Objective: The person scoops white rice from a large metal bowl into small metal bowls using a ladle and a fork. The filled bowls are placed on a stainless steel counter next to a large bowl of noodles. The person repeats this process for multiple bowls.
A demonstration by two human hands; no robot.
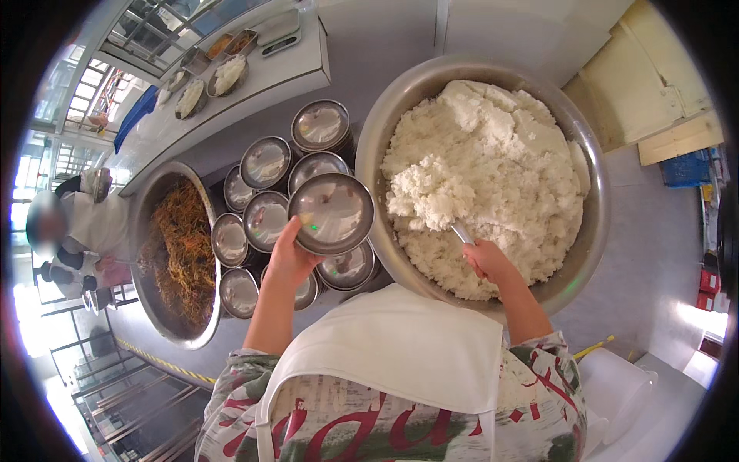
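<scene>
My left hand (pixel 288 254) holds a round stainless steel bowl (pixel 335 213) by its near left rim, above several stacks of similar metal bowls (pixel 265 161). No rice shows in the held bowl, apart from a small pale spot near its left edge. My right hand (pixel 489 263) grips the metal handle of a serving utensil (pixel 462 232). A heap of cooked white rice (pixel 427 193) covers the utensil's head, so its shape is hidden. Around it lies more rice (pixel 508 156) in a very large round metal basin (pixel 597 173), right of the bowls.
Left of the stacks stands another large metal basin (pixel 216 289) of shredded orange-brown food (pixel 185 248). A co-worker (pixel 95 225) is beyond it. The white counter (pixel 288 81) at upper left holds a scale (pixel 280 34) and filled bowls (pixel 229 75). A white bin (pixel 615 387) stands at lower right.
</scene>
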